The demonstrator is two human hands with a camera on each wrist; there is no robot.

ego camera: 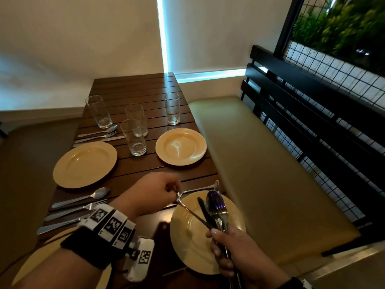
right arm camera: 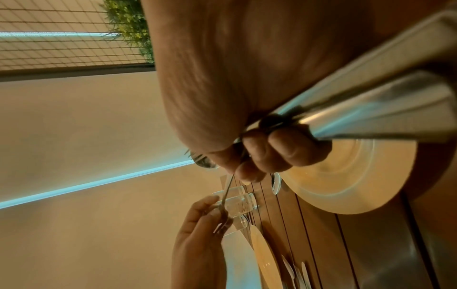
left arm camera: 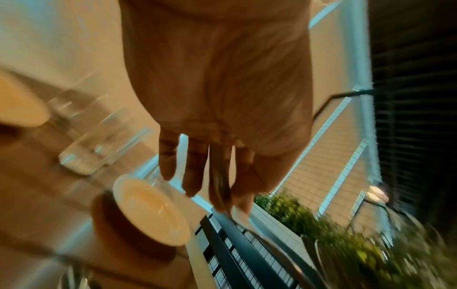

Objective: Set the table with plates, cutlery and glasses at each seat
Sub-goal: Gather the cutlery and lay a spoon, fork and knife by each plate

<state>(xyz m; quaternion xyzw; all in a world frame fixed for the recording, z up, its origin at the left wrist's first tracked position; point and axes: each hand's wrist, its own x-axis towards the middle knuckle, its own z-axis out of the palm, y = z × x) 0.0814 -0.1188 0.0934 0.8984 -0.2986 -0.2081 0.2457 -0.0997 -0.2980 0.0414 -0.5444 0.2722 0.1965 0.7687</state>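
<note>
My right hand [ego camera: 223,247] grips a bundle of cutlery [ego camera: 216,209] upright over the near right yellow plate [ego camera: 187,249]; a spoon and a dark knife stick out on top. In the right wrist view this hand [right arm camera: 262,156] is curled round the handles [right arm camera: 371,101]. My left hand [ego camera: 173,188] pinches the tine end of a fork [ego camera: 191,211] whose handle is still in the bundle. The left wrist view is blurred and shows the left hand [left arm camera: 222,191] with metal between its fingertips. One piece of cutlery [ego camera: 198,189] lies on the table just beyond the near right plate.
The slatted wooden table [ego camera: 135,86] also carries a far right plate [ego camera: 181,146], a far left plate [ego camera: 85,164], several glasses [ego camera: 133,136] and two laid cutlery sets [ego camera: 98,134] [ego camera: 79,205]. A padded bench [ego camera: 260,163] with a black rail runs along the right.
</note>
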